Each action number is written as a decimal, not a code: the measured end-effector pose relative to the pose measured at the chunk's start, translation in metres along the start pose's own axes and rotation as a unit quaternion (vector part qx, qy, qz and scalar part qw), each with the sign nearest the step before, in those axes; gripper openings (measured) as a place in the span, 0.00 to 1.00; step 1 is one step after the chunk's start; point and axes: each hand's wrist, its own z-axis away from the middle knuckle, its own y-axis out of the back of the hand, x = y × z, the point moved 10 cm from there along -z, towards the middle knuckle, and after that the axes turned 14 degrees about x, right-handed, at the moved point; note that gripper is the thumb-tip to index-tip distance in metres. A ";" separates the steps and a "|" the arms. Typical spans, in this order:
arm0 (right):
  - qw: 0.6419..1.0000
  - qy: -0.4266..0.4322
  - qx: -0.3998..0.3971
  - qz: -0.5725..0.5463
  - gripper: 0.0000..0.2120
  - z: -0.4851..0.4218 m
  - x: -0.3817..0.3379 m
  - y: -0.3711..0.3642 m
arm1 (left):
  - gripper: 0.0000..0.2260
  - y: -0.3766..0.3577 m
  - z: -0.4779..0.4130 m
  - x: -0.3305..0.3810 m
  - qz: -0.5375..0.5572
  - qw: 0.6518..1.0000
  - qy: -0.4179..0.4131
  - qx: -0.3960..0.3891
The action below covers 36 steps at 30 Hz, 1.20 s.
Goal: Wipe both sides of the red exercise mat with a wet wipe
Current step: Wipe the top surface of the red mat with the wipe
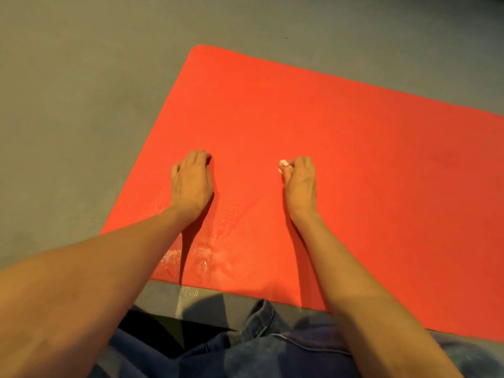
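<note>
The red exercise mat [341, 137] lies flat on the grey floor and runs off the right edge of the head view. My left hand [192, 181] rests on the mat near its left end, fingers curled under and holding nothing. My right hand [300, 184] is on the mat's middle and grips a small crumpled white wet wipe [283, 165], which pokes out past the fingers against the surface. A wet patch with droplets [210, 255] glistens on the mat near its front edge between my forearms.
Grey floor [81, 105] surrounds the mat on the left and far side. My knees in blue jeans [245, 345] sit just in front of the mat's near edge. A few droplets lie on the floor by that edge.
</note>
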 end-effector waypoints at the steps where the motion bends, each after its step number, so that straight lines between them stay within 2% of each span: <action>1: 1.000 -0.030 0.010 0.002 0.05 -0.002 -0.001 0.000 | 0.15 -0.006 -0.004 0.001 0.010 1.000 -0.003 -0.003; 2: 1.000 -0.020 0.008 -0.008 0.03 0.002 -0.015 -0.001 | 0.16 -0.010 -0.006 0.001 0.015 1.000 -0.004 -0.004; 3: 0.999 0.038 -0.014 -0.035 0.01 0.016 -0.039 -0.005 | 0.16 -0.014 -0.006 0.002 0.013 1.000 -0.007 -0.002; 4: 0.988 0.130 -0.049 -0.062 0.05 0.039 -0.071 -0.011 | 0.17 -0.016 -0.004 0.003 0.007 1.000 -0.013 0.004; 5: 0.964 0.232 -0.101 -0.081 0.08 0.070 -0.100 -0.015 | 0.17 -0.016 -0.003 0.004 0.001 1.000 -0.019 0.011; 6: 0.939 0.293 -0.151 -0.097 0.09 0.093 -0.113 -0.021 | 0.17 -0.015 -0.001 0.005 -0.002 1.000 -0.021 0.017; 7: 0.924 0.317 -0.184 -0.107 0.07 0.097 -0.116 -0.024 | 0.17 -0.014 -0.001 0.005 -0.003 1.000 -0.021 0.022; 8: 0.923 0.316 -0.190 -0.111 0.06 0.084 -0.107 -0.030 | 0.18 -0.014 -0.001 0.006 -0.007 0.999 -0.023 0.025; 9: 0.936 0.290 -0.171 -0.101 0.06 0.060 -0.093 -0.034 | 0.18 -0.014 -0.001 0.006 -0.014 0.999 -0.025 0.025; 12: 0.994 0.100 -0.048 -0.009 0.06 -0.033 -0.026 -0.026 | 0.21 -0.015 -0.001 0.008 -0.034 0.999 -0.031 0.023; 14: 0.999 -0.001 -0.034 0.036 0.09 -0.053 -0.005 -0.027 | 0.22 -0.015 -0.001 0.009 -0.044 0.998 -0.030 0.027; 16: 0.995 0.033 -0.092 -0.003 0.10 -0.028 -0.039 -0.043 | 0.23 -0.016 -0.002 0.006 -0.054 0.998 -0.023 0.037; 17: 0.983 0.092 -0.151 -0.042 0.10 -0.002 -0.068 -0.055 | 0.22 -0.017 -0.003 0.005 -0.061 0.997 -0.017 0.041; 19: 0.937 0.249 -0.237 -0.060 0.08 0.054 -0.113 -0.069 | 0.22 -0.019 -0.003 0.003 -0.080 0.996 -0.010 0.040; 20: 0.924 0.294 -0.241 -0.053 0.07 0.062 -0.118 -0.070 | 0.22 -0.020 -0.003 0.002 -0.085 0.996 -0.008 0.036; 21: 0.925 0.313 -0.210 -0.044 0.06 0.050 -0.115 -0.069 | 0.22 -0.021 -0.003 0.001 -0.086 0.996 -0.007 0.033; 23: 0.955 0.269 -0.125 0.013 0.06 0.002 -0.085 -0.064 | 0.22 -0.021 -0.004 0.000 -0.083 0.996 -0.004 0.033; 25: 0.987 0.118 -0.068 0.090 0.09 -0.053 -0.035 -0.056 | 0.22 -0.021 -0.004 0.001 -0.082 0.996 -0.006 0.036; 26: 0.990 0.048 -0.059 0.115 0.11 -0.068 -0.015 -0.052 | 0.22 -0.021 -0.004 0.002 -0.082 0.996 -0.005 0.035; 27: 0.989 0.015 -0.063 0.134 0.12 -0.071 -0.010 -0.052 | 0.22 -0.021 -0.004 0.001 -0.080 0.996 -0.003 0.034; 28: 0.987 0.030 -0.082 0.137 0.12 -0.064 -0.024 -0.055 | 0.22 -0.021 -0.004 0.001 -0.077 0.996 -0.002 0.034; 30: 0.970 0.137 -0.182 0.085 0.11 -0.017 -0.075 -0.067 | 0.22 -0.021 -0.005 0.001 -0.067 0.997 -0.001 0.032; 32: 0.925 0.258 -0.280 0.008 0.09 0.049 -0.116 -0.061 | 0.22 -0.021 -0.005 0.000 -0.056 0.998 0.001 0.029; 33: 0.909 0.300 -0.290 0.003 0.08 0.062 -0.120 -0.055 | 0.22 -0.021 -0.006 0.000 -0.053 0.998 0.001 0.029; 34: 0.911 0.314 -0.266 0.021 0.06 0.053 -0.111 -0.052 | 0.22 -0.021 -0.007 -0.001 -0.051 0.998 0.001 0.030; 35: 0.928 0.294 -0.222 0.059 0.06 0.030 -0.095 -0.050 | 0.23 -0.021 -0.008 -0.001 -0.051 0.998 0.002 0.033; 36: 0.950 0.234 -0.179 0.106 0.06 0.002 -0.073 -0.046 | 0.23 -0.020 -0.008 -0.001 -0.051 0.998 0.003 0.035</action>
